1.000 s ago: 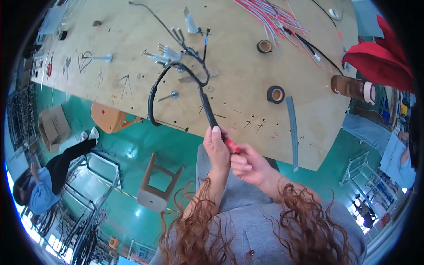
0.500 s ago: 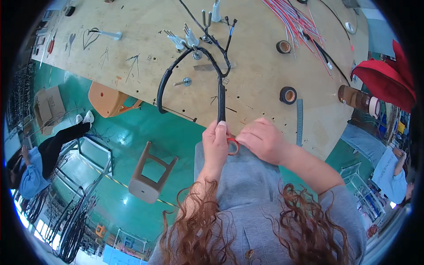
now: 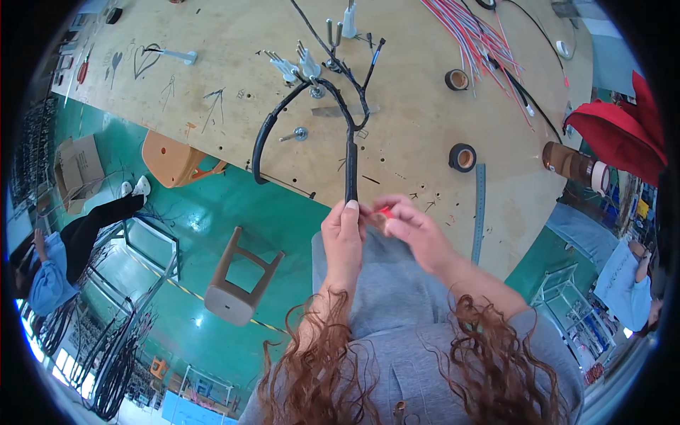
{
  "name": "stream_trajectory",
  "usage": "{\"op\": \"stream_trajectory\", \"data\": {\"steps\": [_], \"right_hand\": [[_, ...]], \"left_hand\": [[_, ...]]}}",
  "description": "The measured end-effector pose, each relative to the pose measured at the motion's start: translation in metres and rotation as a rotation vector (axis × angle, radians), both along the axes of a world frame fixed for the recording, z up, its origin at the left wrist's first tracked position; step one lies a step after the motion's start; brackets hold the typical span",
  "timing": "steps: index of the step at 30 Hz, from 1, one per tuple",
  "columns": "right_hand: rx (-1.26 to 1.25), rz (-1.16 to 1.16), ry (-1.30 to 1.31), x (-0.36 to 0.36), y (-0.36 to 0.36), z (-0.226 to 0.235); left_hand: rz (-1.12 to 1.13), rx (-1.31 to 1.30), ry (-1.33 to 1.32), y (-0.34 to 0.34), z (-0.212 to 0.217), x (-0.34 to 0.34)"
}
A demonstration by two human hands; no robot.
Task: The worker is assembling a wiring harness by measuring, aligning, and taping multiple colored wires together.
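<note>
Harness: black taped wire bundle [image 3: 350, 166] runs straight away from the hands up the plywood counter [image 3: 418, 134], long axis near-vertical.
Left hand [image 3: 344, 234]: closed on bundle's near end; nearer.
Right hand [image 3: 414, 230]: pinching small red piece [image 3: 384, 212] just beside it.

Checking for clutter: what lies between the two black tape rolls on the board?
Only bare board between the upper roll and lower roll, head view.

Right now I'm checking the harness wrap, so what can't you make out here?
Head view only:
- Small red item: mostly covered by the right hand; kind unclear.
- Lower end of the black wire harness: hidden behind the left hand.
- Brown roll: partly behind the red cloth.
</note>
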State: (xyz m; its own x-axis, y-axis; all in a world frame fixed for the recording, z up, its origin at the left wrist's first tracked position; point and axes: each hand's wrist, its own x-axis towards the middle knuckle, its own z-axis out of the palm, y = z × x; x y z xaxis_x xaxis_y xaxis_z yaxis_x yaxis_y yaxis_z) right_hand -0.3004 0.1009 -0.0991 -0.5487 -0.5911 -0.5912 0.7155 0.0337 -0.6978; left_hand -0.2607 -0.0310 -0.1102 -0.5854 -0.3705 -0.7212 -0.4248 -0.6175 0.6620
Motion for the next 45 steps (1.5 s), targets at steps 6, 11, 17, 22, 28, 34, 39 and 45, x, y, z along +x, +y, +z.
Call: {"op": "stream_trajectory", "data": {"steps": [6, 11, 17, 22, 28, 34, 39, 45], "right_hand": [[0.123, 0.351, -0.085, -0.056, -0.004, -0.039], [-0.012, 0.476, -0.045, -0.071, -0.022, -0.049], [-0.114, 0.631, -0.176, -0.091, -0.034, -0.031], [-0.131, 0.452, -0.256, -0.079, -0.031, -0.022], [0.14, 0.356, 0.251, -0.052, -0.019, -0.006], [0.25, 0.298, 0.595, -0.043, -0.008, 0.013], [0.293, 0.324, 0.712, -0.033, -0.041, 0.046], [0.3, 0.515, 1.039, -0.028, -0.072, 0.028]], "left_hand": [[-0.022, 0.059, -0.003, -0.009, -0.003, 0.002], [0.104, 0.082, 0.023, -0.008, -0.007, 0.005], [0.139, 0.103, 0.051, -0.008, -0.006, 0.003], [0.058, 0.115, 0.09, -0.01, -0.007, 0.006], [-0.06, -0.038, 0.153, -0.009, -0.004, 0.018], [-0.044, -0.149, 0.122, -0.004, -0.01, 0.02], [-0.188, -0.579, 0.179, 0.006, -0.02, 0.029], [0.082, -0.394, 0.129, 0.017, -0.01, 0.016]]}}
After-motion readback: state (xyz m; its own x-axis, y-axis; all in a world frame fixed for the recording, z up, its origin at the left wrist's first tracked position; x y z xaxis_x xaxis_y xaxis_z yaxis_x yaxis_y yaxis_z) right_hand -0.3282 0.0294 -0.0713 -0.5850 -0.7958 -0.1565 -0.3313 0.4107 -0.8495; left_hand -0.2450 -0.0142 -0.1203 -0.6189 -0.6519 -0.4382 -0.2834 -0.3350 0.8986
